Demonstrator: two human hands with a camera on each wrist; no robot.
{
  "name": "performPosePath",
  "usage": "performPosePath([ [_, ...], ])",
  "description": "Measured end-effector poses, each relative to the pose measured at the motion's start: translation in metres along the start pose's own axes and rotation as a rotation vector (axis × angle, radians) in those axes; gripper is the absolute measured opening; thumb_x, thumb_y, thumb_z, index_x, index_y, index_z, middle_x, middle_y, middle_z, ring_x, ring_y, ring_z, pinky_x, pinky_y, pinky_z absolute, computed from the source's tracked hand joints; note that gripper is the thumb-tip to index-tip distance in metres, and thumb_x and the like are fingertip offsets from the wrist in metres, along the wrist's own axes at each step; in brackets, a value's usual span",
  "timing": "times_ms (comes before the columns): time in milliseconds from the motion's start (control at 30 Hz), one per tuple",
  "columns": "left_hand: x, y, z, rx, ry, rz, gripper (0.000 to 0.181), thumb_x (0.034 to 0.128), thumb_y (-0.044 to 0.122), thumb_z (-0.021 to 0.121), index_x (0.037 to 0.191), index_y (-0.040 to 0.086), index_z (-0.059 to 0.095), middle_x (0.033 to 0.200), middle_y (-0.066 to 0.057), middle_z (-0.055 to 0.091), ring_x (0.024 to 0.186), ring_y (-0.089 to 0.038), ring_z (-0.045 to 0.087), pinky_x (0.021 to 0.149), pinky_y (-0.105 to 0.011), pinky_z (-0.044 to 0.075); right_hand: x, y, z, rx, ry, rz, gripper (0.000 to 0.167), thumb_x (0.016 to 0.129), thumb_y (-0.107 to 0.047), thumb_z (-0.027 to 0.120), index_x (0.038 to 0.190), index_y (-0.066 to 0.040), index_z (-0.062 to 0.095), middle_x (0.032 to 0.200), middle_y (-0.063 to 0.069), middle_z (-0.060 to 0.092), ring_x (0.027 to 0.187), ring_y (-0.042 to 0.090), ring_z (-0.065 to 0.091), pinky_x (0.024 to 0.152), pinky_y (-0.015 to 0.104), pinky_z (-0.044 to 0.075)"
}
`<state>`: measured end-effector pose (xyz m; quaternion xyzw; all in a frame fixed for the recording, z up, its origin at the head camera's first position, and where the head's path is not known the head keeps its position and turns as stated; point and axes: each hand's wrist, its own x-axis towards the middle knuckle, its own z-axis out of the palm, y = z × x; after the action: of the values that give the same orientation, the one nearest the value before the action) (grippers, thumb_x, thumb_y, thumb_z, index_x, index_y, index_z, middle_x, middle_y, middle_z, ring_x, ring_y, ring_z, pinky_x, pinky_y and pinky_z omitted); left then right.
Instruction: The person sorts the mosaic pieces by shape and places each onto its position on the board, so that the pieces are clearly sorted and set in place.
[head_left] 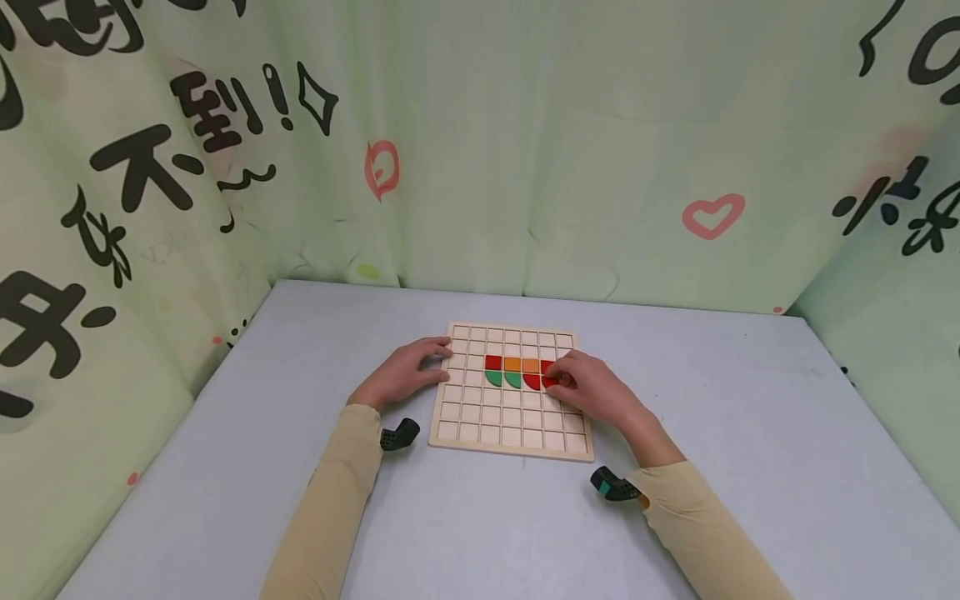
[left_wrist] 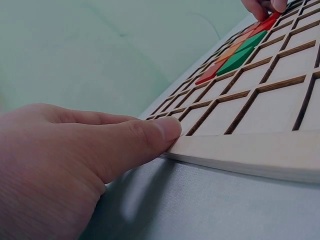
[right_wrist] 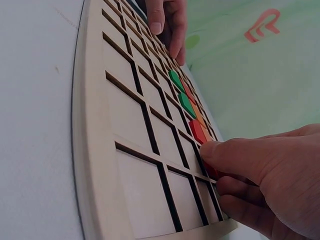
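Observation:
A wooden grid board (head_left: 510,453) lies flat on the table. Two adjoining rows of coloured pieces fill some of its middle cells. The far row runs from a red square (head_left: 492,362) through two orange squares (head_left: 512,364) to a partly covered red piece. In the near row are two green quarter-circles (head_left: 492,378) and a red quarter-circle (head_left: 532,382). At that row's right end, my right hand (head_left: 597,393) pinches another red piece (head_left: 550,382), mostly hidden by the fingers. My left hand (head_left: 405,372) rests against the board's left edge, thumb (left_wrist: 169,129) touching the rim, fingers extended.
The pale table (head_left: 480,525) extends around the board on all sides. A light green curtain (head_left: 525,150) with black lettering and hearts surrounds its back and sides. Black wrist devices (head_left: 401,435) sit at both sleeve cuffs.

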<state>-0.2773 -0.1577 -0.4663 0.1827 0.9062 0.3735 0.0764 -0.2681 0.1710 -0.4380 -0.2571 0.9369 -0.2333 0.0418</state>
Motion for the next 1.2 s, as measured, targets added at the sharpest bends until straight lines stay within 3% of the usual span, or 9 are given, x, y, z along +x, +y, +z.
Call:
performPosePath([
  [1200,-0.0008,-0.0001,0.0007,-0.005,0.001,-0.003,0.042,0.0932,0.023,0.069,0.131,0.006,0.06,0.152,-0.004,0.041,0.143,-0.023,0.031,0.118,-0.038,0.029,0.0009,0.0029,-0.0028,0.016,-0.023,0.0,0.018,0.09,-0.006,0.069,0.108,-0.003,0.071,0.103,0.007,0.062,0.084,0.018,0.053,0.073,0.031,0.05],
])
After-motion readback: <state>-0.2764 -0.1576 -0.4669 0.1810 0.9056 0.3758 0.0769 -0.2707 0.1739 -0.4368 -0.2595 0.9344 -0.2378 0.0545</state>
